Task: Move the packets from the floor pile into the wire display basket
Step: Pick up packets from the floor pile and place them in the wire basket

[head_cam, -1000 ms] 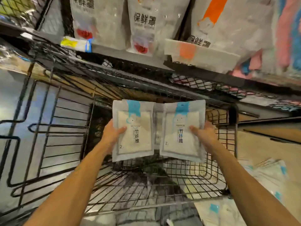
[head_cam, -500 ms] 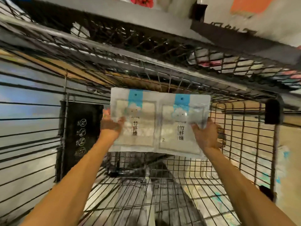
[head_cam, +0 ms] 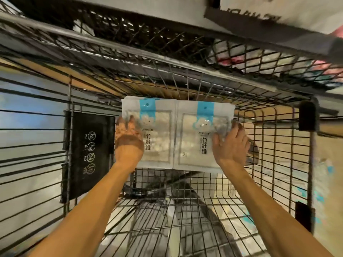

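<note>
Both packets have gone deeper into the wire basket [head_cam: 213,210] — left hand [head_cam: 128,143] gripping left packet [head_cam: 156,130], right hand [head_cam: 232,145] gripping right packet [head_cam: 200,138] — neither released; floor pile remains.

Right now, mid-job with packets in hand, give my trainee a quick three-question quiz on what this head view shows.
1. True or false: the left hand and right hand each hold a separate packet, side by side.
2. Multiple choice: the strip at the top of the left packet and right packet is A) orange B) blue C) green.
3. Fill in: the black panel with round white icons hangs on the wire display basket on the person's ____ side.

Key: 1 true; 2 B; 3 left.
</note>
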